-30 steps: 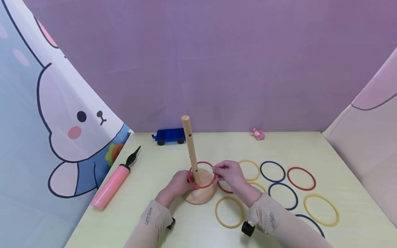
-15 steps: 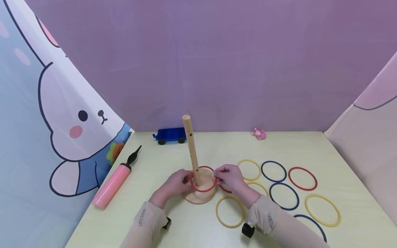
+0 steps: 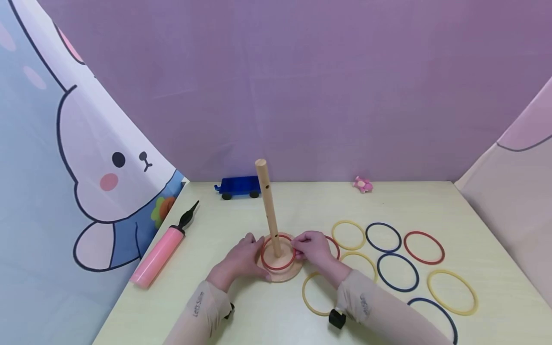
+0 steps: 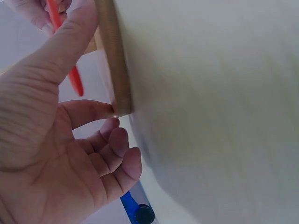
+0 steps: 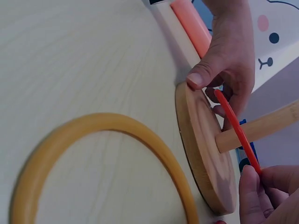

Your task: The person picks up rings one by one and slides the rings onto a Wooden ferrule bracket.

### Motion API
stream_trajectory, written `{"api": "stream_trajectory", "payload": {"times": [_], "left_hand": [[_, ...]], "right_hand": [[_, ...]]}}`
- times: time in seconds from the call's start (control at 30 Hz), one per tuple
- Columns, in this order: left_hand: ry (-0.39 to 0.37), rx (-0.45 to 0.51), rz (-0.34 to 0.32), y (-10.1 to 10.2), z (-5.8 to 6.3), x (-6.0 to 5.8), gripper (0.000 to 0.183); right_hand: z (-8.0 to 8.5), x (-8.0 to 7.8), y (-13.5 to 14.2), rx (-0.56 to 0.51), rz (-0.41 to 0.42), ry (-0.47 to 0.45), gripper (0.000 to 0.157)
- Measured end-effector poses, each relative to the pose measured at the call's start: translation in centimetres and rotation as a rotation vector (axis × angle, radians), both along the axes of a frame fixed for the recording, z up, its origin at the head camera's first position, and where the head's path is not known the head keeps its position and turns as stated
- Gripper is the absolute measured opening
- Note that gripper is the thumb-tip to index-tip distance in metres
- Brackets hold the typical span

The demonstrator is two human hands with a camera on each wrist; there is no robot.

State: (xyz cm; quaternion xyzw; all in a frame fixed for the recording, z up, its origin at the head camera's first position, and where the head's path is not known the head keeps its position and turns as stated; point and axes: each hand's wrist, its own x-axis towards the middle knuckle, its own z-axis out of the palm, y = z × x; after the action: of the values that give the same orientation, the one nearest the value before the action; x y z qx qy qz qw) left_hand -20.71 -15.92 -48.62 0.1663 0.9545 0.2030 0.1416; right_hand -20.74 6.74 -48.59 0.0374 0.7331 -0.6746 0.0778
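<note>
A wooden post [image 3: 269, 206] rises from a round wooden base [image 3: 284, 277]. Around the post's lower part sits a red ring [image 3: 278, 269], slightly tilted and clear of the base in the right wrist view. My right hand [image 3: 316, 249] pinches that ring at its right side between thumb and fingertips. My left hand [image 3: 241, 262] grips the base's left rim, thumb at the near edge and index finger farther round; its other fingers curl loosely in the left wrist view. Between the left thumb and fingers the ring's edge [image 4: 75, 83] shows, apart from them.
Several yellow, blue and red rings lie to the right, among them a yellow ring [image 3: 476, 302] and a blue ring [image 3: 418, 278]. A pink hand pump [image 3: 159, 256] lies left. A blue toy wagon [image 3: 239, 186] and a pink figurine [image 3: 362, 185] stand at the back edge.
The red ring has come down lower around the post, still in my right hand. My left hand has let go of the ring and moved onto the base's rim.
</note>
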Motion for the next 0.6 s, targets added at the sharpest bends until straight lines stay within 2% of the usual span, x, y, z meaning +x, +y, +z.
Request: {"api": "stream_trajectory", "payload": {"times": [0.37, 0.6], "left_hand": [[-0.038, -0.039, 0.039, 0.1, 0.0, 0.2, 0.115], [-0.048, -0.027, 0.038, 0.0, 0.2, 0.3, 0.113]], "right_hand": [[-0.3, 0.2, -0.8, 0.160, 0.011, 0.047, 0.004], [0.2, 0.6, 0.5, 0.203, -0.004, 0.087, 0.006]]}}
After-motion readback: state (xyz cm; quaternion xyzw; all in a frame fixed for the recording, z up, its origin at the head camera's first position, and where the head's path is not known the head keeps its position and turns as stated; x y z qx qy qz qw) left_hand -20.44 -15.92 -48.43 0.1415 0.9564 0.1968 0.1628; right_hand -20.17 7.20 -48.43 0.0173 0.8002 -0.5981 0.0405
